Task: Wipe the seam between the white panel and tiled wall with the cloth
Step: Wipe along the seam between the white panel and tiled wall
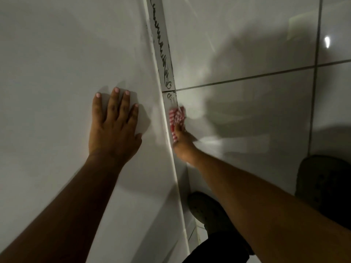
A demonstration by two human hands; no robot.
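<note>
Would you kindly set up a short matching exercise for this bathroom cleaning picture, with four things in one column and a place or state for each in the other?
Things:
1. left hand
2. right hand
3. cloth
4. shoe

Places or states:
A. red and white checked, pressed to the seam
B. flat and spread on the white panel
C. dark, low in the picture beside the tiled wall
D. gripping the cloth at the seam

Pairs: 1-B, 2-D, 3-A, 4-C
</note>
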